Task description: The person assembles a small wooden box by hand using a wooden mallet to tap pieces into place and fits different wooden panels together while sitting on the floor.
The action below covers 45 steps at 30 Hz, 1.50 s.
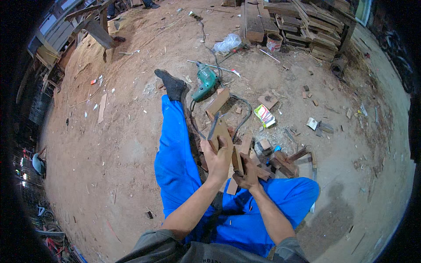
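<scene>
I sit on the ground, both hands in front of me around a piece of brown wood point(224, 130). My left hand point(218, 158) is closed on its upper part, where a dark narrow edge or strip runs along the wood. Lower down, my right hand point(247, 174) grips the near end, by a darker wooden face point(237, 161). Whether this is one piece or two pressed together I cannot tell. Just beyond lies another wooden block point(218, 102). A green power drill point(206, 82) rests on the ground by my outstretched left foot, its cord looping near the wood.
Beside my bent right leg are wooden offcuts point(284, 165) and what looks like a hammer point(302, 153). A yellow-green packet point(265, 115) lies right of the blocks. Farther off are a plastic bag point(228, 43), a small bucket point(274, 42) and stacked boards point(313, 26).
</scene>
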Each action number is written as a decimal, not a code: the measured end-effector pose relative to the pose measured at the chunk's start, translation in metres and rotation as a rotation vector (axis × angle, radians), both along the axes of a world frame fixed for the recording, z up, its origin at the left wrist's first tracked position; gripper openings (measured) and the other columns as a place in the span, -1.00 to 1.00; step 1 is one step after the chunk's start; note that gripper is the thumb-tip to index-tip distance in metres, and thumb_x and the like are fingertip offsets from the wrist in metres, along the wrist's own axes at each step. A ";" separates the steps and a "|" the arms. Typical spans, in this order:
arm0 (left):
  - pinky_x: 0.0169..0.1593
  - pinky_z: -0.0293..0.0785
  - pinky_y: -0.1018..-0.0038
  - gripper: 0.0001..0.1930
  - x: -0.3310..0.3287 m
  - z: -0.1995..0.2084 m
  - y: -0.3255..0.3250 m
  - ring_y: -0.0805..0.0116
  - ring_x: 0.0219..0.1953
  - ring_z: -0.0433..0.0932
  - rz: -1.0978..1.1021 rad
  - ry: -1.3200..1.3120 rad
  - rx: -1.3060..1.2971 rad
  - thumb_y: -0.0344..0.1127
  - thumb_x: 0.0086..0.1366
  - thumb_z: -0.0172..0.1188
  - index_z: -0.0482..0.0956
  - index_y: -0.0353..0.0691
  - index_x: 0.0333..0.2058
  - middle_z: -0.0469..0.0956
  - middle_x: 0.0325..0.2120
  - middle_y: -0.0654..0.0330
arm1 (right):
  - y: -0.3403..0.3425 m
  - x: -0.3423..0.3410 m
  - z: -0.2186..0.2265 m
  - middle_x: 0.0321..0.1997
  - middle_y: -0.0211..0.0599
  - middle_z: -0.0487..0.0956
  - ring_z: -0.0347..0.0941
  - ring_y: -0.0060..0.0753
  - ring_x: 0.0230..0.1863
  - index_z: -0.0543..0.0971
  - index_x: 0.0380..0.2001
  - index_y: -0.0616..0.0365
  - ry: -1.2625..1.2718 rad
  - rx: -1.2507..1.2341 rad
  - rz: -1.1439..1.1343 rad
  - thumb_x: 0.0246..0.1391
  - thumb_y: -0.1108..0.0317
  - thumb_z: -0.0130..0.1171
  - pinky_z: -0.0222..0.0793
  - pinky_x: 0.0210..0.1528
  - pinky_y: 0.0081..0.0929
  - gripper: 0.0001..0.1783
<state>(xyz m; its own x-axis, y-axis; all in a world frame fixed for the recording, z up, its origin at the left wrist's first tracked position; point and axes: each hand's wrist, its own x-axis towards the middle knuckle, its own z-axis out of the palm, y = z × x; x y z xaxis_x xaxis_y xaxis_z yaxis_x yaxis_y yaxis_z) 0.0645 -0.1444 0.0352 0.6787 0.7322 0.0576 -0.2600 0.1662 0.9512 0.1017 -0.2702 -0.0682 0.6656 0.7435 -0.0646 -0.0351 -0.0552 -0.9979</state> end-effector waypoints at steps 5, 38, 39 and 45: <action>-0.01 0.52 0.31 -0.47 0.000 0.003 -0.012 0.26 -0.04 0.56 0.180 -0.055 -0.113 0.07 0.46 0.10 0.42 -0.31 0.11 0.56 -0.03 0.09 | -0.001 0.004 -0.013 -0.09 -0.01 0.54 0.54 0.01 -0.05 0.32 0.16 0.29 -0.442 0.008 -0.119 -0.10 0.26 0.40 0.46 0.03 -0.16 -0.23; 0.09 0.51 0.25 -0.30 -0.027 0.035 0.052 0.21 0.00 0.59 -0.648 -0.178 -0.081 0.12 0.14 0.43 0.46 -0.37 0.01 0.61 -0.10 -0.04 | -0.039 -0.018 0.014 0.11 -0.15 0.56 0.54 -0.18 0.07 0.38 0.26 0.23 0.921 0.434 0.517 -0.39 0.31 0.30 0.48 0.13 -0.22 -0.05; 0.09 0.51 0.25 -0.30 -0.026 0.039 0.051 0.21 0.00 0.59 -0.650 -0.181 -0.082 0.12 0.14 0.43 0.46 -0.37 0.01 0.61 -0.10 -0.04 | -0.039 -0.016 0.016 0.12 -0.15 0.56 0.54 -0.18 0.08 0.38 0.26 0.22 0.894 0.418 0.484 -0.36 0.33 0.32 0.48 0.13 -0.22 -0.06; 0.15 0.46 0.32 -0.61 -0.015 0.059 0.037 0.31 0.01 0.58 -0.442 0.017 0.267 -0.37 0.28 0.31 0.43 -0.33 0.03 0.61 -0.06 0.06 | -0.027 0.005 0.014 0.10 -0.14 0.58 0.55 -0.16 0.07 0.34 0.29 0.23 -0.024 -0.048 -0.134 -0.07 0.39 0.42 0.47 0.13 -0.24 -0.18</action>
<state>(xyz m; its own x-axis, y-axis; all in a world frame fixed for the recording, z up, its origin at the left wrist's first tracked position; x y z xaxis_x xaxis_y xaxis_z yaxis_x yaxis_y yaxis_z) 0.0493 -0.1076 0.0943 0.9223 0.3365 0.1899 -0.2043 0.0075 0.9789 0.1065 -0.2970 -0.0542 0.7602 0.6447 -0.0806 -0.0211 -0.0996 -0.9948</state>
